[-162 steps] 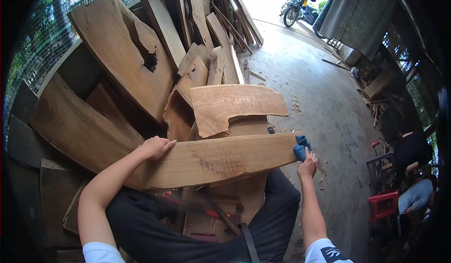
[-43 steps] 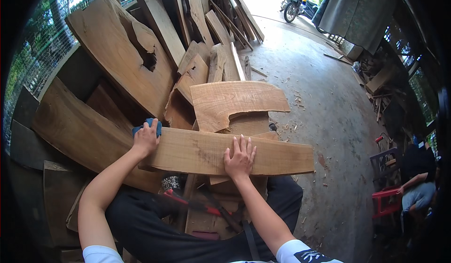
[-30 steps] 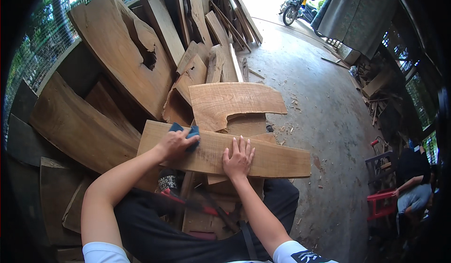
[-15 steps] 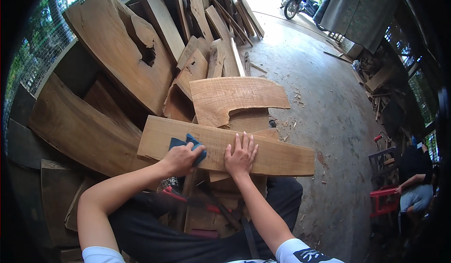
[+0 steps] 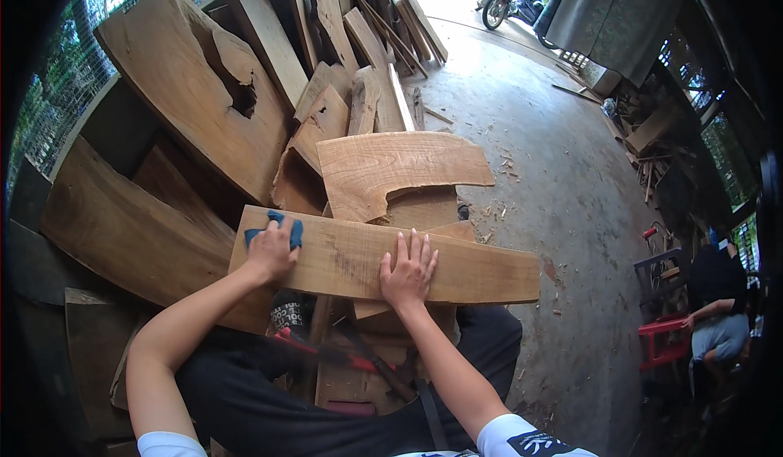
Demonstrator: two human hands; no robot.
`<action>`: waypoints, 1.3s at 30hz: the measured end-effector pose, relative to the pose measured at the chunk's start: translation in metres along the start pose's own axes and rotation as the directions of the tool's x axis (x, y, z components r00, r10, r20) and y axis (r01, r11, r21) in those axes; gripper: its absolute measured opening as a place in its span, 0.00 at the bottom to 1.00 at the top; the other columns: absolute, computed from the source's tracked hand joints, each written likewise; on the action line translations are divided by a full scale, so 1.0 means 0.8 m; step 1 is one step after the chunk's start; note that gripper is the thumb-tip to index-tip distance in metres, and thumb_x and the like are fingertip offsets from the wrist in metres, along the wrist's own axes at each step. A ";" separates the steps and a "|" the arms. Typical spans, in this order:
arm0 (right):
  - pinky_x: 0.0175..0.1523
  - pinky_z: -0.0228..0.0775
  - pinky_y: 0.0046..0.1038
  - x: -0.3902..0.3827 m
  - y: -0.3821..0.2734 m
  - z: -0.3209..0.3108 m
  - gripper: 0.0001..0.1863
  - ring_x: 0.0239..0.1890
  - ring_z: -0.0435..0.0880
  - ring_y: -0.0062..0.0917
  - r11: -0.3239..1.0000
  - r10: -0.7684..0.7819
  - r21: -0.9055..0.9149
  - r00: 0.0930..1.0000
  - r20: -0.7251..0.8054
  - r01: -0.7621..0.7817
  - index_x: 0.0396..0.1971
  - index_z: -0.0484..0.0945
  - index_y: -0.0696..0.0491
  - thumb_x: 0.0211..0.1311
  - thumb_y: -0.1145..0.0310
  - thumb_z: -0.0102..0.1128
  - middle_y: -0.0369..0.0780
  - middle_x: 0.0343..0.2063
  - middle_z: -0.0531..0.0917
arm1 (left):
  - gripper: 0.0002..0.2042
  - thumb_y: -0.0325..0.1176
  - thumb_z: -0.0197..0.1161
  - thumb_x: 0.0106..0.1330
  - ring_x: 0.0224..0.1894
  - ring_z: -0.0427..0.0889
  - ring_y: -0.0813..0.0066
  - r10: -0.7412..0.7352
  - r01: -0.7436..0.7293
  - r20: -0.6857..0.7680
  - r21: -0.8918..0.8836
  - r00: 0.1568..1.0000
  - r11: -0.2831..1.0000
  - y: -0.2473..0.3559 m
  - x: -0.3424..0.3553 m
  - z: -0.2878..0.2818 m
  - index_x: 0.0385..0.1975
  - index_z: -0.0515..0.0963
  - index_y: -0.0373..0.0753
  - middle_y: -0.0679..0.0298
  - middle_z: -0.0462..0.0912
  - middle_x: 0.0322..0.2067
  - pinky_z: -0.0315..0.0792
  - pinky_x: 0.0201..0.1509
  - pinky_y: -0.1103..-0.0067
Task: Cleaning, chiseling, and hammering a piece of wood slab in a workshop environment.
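A long, pale brown plank [image 5: 481,273] lies crosswise in front of me, its right end tapering a little. My left hand [image 5: 272,255] is closed around a folded blue sheet [image 5: 296,232] and presses it on the plank near its left end. Whether the sheet is cloth or sandpaper I cannot tell. Flat on the middle of the plank rests my right hand [image 5: 409,277], fingers spread and holding nothing. Darker marks show on the wood between the two hands. Just beyond the plank lies a board with a curved cut-out [image 5: 408,161].
Large wooden slabs [image 5: 188,106] lean along the left and far side. Below the plank, between my legs, are tools with red parts [image 5: 363,363]. Wood shavings [image 5: 489,220] litter the concrete floor. At the right a person sits by a red stool [image 5: 665,341]; a motorbike [image 5: 510,4] stands far off.
My left hand has slid the blue sheet leftward and slightly away from me along the plank. My right hand keeps its place on the wood. The whole view has shifted slightly.
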State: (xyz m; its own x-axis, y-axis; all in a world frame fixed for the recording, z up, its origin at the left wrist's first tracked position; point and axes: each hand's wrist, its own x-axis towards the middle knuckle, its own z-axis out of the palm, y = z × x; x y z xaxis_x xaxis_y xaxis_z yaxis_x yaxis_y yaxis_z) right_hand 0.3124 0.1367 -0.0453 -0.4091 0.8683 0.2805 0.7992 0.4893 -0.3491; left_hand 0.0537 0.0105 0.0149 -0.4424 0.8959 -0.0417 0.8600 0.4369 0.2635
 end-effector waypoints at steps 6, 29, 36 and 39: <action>0.82 0.39 0.56 -0.001 0.004 0.001 0.32 0.79 0.57 0.49 1.000 -0.012 0.010 1.000 0.003 0.011 0.70 0.73 0.53 0.69 0.55 0.57 0.48 0.74 0.67 | 0.34 0.37 0.75 0.55 0.39 0.87 0.49 0.667 -0.684 0.218 0.006 0.713 0.729 0.095 -0.023 0.016 0.63 0.69 0.44 0.48 0.80 0.40 0.83 0.42 0.60; 0.82 0.39 0.56 -0.002 0.001 0.001 0.32 0.80 0.56 0.48 1.000 -0.021 0.023 0.999 0.026 0.021 0.70 0.73 0.52 0.69 0.56 0.56 0.48 0.75 0.66 | 0.27 0.41 0.71 0.63 0.40 0.87 0.48 0.405 -0.406 0.031 0.121 0.914 0.906 0.040 0.035 0.006 0.62 0.73 0.45 0.48 0.82 0.40 0.83 0.41 0.60; 0.82 0.38 0.57 0.000 -0.003 -0.002 0.32 0.80 0.56 0.47 0.999 -0.024 0.027 0.999 0.036 0.023 0.70 0.73 0.52 0.68 0.55 0.57 0.48 0.75 0.66 | 0.26 0.40 0.68 0.67 0.47 0.87 0.41 -0.107 0.112 -0.036 0.172 0.994 0.979 -0.040 0.031 -0.021 0.60 0.66 0.42 0.43 0.82 0.46 0.81 0.50 0.52; 0.82 0.38 0.58 0.000 0.003 -0.005 0.32 0.80 0.56 0.47 1.000 -0.016 0.020 0.999 0.044 0.016 0.70 0.73 0.51 0.68 0.56 0.57 0.47 0.75 0.66 | 0.28 0.42 0.68 0.67 0.49 0.85 0.38 0.009 -0.022 0.172 0.075 0.985 0.997 0.035 0.022 -0.018 0.62 0.65 0.42 0.41 0.83 0.46 0.80 0.53 0.52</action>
State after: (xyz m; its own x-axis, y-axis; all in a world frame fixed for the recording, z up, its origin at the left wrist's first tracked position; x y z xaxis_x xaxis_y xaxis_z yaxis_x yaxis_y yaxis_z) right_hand 0.3161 0.1378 -0.0427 -0.4410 0.8629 0.2469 0.7839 0.5043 -0.3622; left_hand 0.0659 0.0376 0.0356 -0.3843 0.9003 -0.2046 0.8862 0.4218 0.1914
